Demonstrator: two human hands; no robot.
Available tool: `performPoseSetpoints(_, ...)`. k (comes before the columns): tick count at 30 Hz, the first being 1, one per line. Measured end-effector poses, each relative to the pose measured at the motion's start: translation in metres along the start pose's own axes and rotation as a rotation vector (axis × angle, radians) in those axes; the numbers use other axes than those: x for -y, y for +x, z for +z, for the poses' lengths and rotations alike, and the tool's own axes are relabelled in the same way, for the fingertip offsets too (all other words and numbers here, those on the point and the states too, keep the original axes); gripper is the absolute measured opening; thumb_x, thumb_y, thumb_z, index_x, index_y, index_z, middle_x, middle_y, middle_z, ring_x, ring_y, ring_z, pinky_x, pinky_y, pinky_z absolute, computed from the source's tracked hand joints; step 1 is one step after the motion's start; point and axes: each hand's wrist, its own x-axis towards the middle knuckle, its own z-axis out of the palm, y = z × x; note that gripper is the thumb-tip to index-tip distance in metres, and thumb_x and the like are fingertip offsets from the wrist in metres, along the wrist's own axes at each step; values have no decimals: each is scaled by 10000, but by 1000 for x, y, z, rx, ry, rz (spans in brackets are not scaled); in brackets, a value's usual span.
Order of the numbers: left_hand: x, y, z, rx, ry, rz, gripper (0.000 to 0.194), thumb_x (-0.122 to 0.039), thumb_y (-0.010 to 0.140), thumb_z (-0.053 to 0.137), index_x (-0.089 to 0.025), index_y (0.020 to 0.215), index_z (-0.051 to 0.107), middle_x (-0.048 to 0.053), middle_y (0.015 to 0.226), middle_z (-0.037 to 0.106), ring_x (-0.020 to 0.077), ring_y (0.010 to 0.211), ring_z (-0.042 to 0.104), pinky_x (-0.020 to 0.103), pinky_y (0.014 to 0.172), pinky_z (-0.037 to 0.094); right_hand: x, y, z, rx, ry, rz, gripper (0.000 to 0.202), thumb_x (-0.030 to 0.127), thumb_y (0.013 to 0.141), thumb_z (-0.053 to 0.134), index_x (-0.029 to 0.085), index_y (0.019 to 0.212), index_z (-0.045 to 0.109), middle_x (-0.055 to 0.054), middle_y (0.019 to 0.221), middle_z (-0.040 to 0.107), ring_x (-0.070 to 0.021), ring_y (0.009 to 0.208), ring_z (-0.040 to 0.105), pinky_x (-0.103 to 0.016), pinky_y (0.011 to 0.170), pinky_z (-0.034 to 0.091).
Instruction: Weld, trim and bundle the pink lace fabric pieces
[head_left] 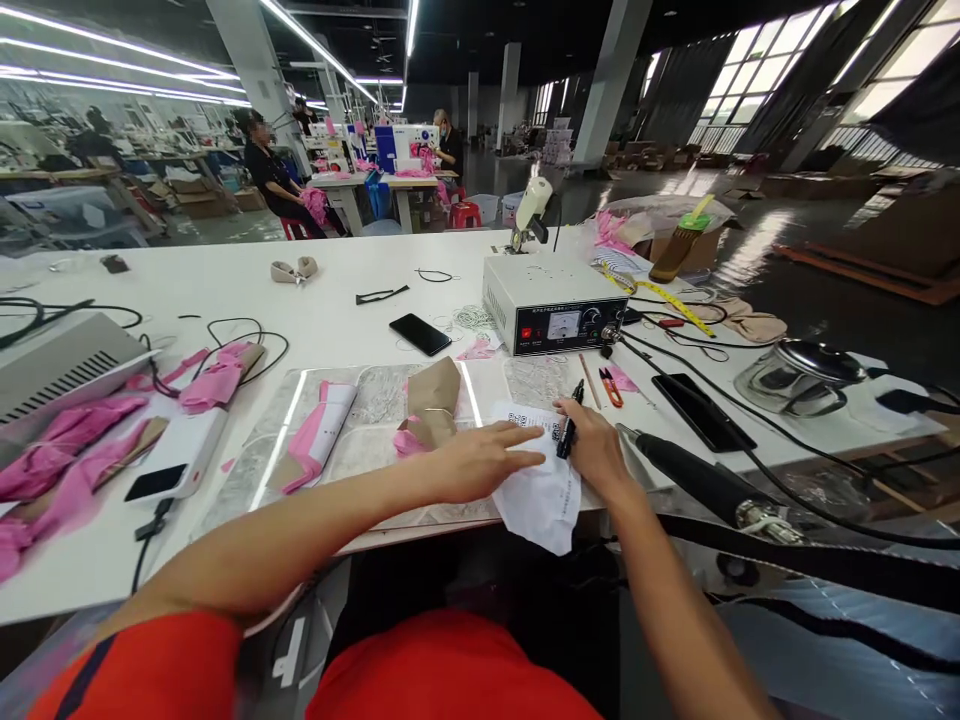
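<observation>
Printed paper (538,515) lies at the near edge of the white table (247,270), in front of the person, with its lower part hanging past that edge. It shows small printed codes and lines of text too small to read. The left hand (487,462) rests palm down over its left side, fingers spread and grasping nothing, apparently holding it flat. The right hand (596,450) grips a black marker (568,428) at the sheet's right side, the lower end pointing down at the print; I cannot tell whether that end is capped or touching.

The step in hand looks like writing on the sheet, or getting ready to. A clean stroke would call for the left fingers to keep the paper steady and for the marker to meet it over the tabletop, clear of the unsupported part.

Just left of the sheet, on the far side of the left arm, stands a beige and pink fabric piece (435,395), with a white and pink folded piece (330,425) farther left. Orange-handled snips (611,388) lie just beyond the right hand. Farther off is a grey box with a dial (559,290); to the right, a black handheld tool (686,475) and a dark phone (705,412).
</observation>
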Motion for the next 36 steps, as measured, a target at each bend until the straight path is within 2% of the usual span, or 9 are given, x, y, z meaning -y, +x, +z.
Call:
performPoseSetpoints(3, 13, 19, 33, 165, 136, 70, 417, -113, 893, 399, -210, 1280, 522, 89, 1400, 459, 240, 1279, 423, 362, 1032, 379, 7, -4, -12, -100, 25, 2, 288, 193, 834, 467, 164, 1092, 593, -108, 924, 680, -250, 861, 631, -379, 782, 476)
performPoseSetpoints(7, 3, 32, 58, 113, 295, -256, 460, -135, 907, 329, -112, 1360, 403, 197, 1368, 441, 325, 1163, 492, 415, 839, 497, 28, -31, -27, -163, 234, -8, 278, 275, 854, 529, 205, 1123, 550, -82, 1074, 668, -218, 947, 644, -343, 828, 499)
performPoseSetpoints(11, -2, 42, 48, 136, 238, -381, 365, -97, 877, 358, -90, 1195, 536, 187, 1126, 580, 289, 986, 581, 397, 756, 522, 23, -41, -18, 127, 242, -7, 294, 242, 846, 514, 213, 1136, 557, -74, 1043, 678, -224, 917, 657, -344, 794, 516)
performPoseSetpoints(16, 12, 24, 36, 140, 175, -266, 284, -251, 922, 423, -183, 1163, 557, 113, 1185, 546, 235, 998, 594, 361, 845, 502, -10, -23, -5, 199, 270, -69, 326, 255, 860, 488, 215, 1176, 561, -81, 1141, 643, -226, 1032, 615, -378, 893, 484)
performPoseSetpoints(19, 8, 16, 41, 108, 153, -336, 287, -281, 939, 405, -177, 1162, 552, 118, 1210, 527, 227, 990, 605, 349, 826, 513, -9, -17, -11, 116, 322, -44, 404, 313, 883, 483, 222, 1277, 506, -68, 1107, 658, -207, 979, 636, -363, 877, 496)
performPoseSetpoints(23, -6, 25, 52, 89, 128, -493, 299, -359, 919, 452, -165, 1106, 584, 122, 1178, 538, 244, 958, 623, 346, 755, 535, 26, -23, -25, -196, 415, 32, 393, 328, 891, 463, 211, 1262, 518, -81, 1164, 629, -220, 1047, 602, -371, 900, 481)
performPoseSetpoints(25, -9, 30, 55, 63, 115, -527, 324, -385, 913, 459, -162, 1112, 586, 131, 1205, 530, 255, 947, 632, 362, 738, 543, 46, -28, -27, -247, 522, 101, 325, 329, 893, 446, 204, 1167, 566, -72, 1033, 668, -211, 941, 631, -354, 821, 507)
performPoseSetpoints(29, -5, 23, 61, -18, 41, -491, 307, -334, 936, 421, -149, 1116, 589, 150, 1294, 518, 259, 1002, 632, 388, 810, 542, 66, -30, -9, -131, 824, 264, 206, 331, 846, 498, 200, 1000, 537, 30, 599, 609, -132, 501, 553, -267, 519, 476)
performPoseSetpoints(36, 8, -2, 75, -176, 47, -430, 271, -238, 916, 459, -128, 1096, 630, 183, 1311, 531, 267, 1095, 601, 383, 883, 526, 49, -21, 17, -79, 833, 477, 171, 348, 747, 605, 188, 721, 554, 48, 479, 530, -119, 440, 517, -240, 459, 429)
